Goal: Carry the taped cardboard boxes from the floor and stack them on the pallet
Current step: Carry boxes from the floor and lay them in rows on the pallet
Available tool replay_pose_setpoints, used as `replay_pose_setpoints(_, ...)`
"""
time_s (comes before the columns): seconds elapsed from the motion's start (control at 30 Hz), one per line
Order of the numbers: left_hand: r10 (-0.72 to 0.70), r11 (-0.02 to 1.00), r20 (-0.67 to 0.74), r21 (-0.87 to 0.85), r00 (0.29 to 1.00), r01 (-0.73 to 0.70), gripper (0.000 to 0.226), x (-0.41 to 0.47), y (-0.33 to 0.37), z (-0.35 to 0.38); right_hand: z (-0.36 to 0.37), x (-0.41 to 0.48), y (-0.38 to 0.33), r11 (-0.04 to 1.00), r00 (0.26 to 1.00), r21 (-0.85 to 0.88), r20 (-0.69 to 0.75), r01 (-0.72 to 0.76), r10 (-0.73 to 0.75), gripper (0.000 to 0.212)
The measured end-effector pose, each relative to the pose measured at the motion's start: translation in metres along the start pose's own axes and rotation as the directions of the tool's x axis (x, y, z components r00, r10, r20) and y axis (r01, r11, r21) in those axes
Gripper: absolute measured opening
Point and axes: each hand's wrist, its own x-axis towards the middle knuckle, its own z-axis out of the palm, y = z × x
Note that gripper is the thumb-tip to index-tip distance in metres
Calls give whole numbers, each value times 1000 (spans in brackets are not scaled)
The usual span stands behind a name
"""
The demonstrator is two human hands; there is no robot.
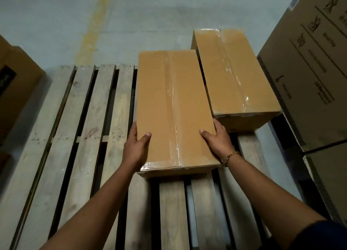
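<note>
Head view: the left hand (136,146) and right hand (216,139) grip the near box (174,107) by its long sides, thumbs on top, fingers curled down the walls. The box is over the wooden pallet (84,118) (resting or lifted, I cannot tell). A second taped box (234,71) sits just beside it, toward the pallet's far right corner. A gold bracelet (230,156) circles the right wrist.

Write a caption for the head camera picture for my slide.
Left hand and right hand grip a taped box over the wooden pallet, beside a second taped box.
</note>
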Motion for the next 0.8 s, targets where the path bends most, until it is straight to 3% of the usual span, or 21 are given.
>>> replay_pose_setpoints(0.2, -27, 999, 29, 23, 999, 27, 78, -1, 4, -2, -4, 4, 4, 1000, 999, -9, -26, -21, 21, 70)
replay_pose_setpoints(0.3, 11, 982, 87, 188, 996, -27, 88, -7, 12, -13, -11, 1, 3, 991, 999, -136, 48, -8, 14, 79)
replay_pose_setpoints(0.4, 54, 928, 269, 343, 962, -148, 112, -23, 30, -29, -25, -13, 2, 966, 985, -247, 170, 77, -35, 90)
replay_pose_setpoints(0.47, 43, 875, 413, 423, 910, -233, 128, -37, 31, -42, -36, -26, 8, 937, 960, -326, 279, 124, -30, 118)
replay_pose_setpoints(0.57, -10, 787, 504, 537, 864, -304, 154, -50, 18, -56, -43, -44, 14, 783, 905, -577, 423, 230, 46, 153)
replay_pose_setpoints(0.67, -11, 728, 452, 615, 892, -303, 150, -53, 10, -53, -42, -50, 12, 581, 935, -757, 355, 298, -16, 150)
replay_pose_setpoints(0.8, 38, 695, 385, 653, 922, -302, 135, -47, 19, -44, -44, -45, 6, 486, 963, -832, 231, 268, -135, 150)
